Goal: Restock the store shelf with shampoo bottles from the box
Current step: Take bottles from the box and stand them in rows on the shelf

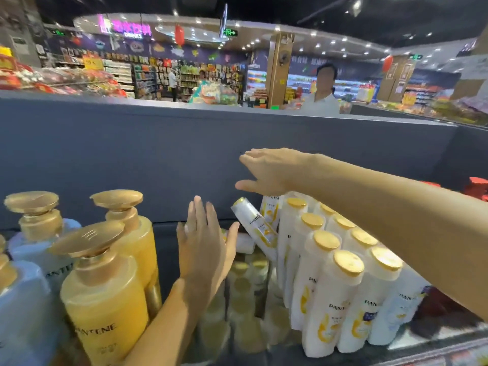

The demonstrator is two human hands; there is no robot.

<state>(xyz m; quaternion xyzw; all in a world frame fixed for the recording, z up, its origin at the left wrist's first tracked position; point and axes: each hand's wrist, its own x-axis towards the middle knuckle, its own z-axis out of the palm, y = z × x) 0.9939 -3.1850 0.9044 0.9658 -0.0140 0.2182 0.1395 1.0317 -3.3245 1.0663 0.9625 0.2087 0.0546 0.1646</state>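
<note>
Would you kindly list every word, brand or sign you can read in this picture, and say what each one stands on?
"PANTENE": front of the yellow pump bottle.
"PANTENE": the tilted white bottle at the back.
"PAN..." (cut off): front white bottle of the gold-capped rows.
"DRINKS": under the pink neon sign on the far wall.
Green exit sign: characters too small to read.
Small print on the bottles and the yellow price signs: blurred, unreadable.

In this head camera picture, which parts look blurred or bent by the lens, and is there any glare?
Head view: the wide lens bends the dark shelf back panel into a curve; the left hand and the near pump bottle are soft with blur; ceiling spotlights show as bright glare; the tilted white bottle stays readable.
</note>
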